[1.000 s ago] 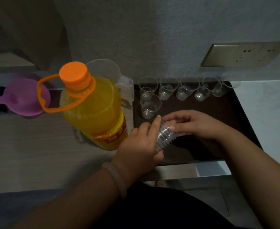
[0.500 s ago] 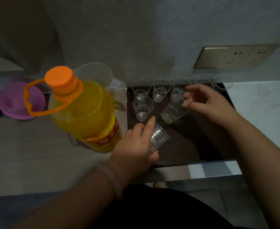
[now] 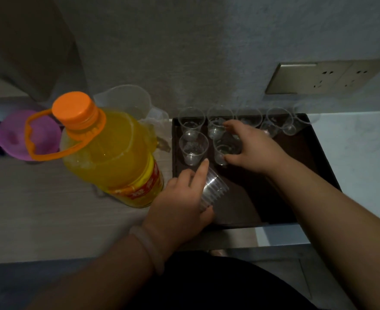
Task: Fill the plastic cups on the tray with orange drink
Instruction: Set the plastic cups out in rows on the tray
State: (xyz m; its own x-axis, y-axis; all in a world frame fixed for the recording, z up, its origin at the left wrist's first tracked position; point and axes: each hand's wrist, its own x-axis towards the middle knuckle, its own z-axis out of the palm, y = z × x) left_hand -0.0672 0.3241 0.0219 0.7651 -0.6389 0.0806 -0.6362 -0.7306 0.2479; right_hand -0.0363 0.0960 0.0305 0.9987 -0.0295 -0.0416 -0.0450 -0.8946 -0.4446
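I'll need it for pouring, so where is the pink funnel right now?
In the head view, the pink funnel sits at the far left of the counter, just left of the orange drink bottle and partly behind its orange carry handle.

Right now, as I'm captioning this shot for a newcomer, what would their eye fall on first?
The big bottle of orange drink, orange cap on, stands on the counter just left of the dark tray. On the tray the right hand grips a clear cup in front of the back row of empty cups, while the left hand holds a stack of cups near the tray's left edge.
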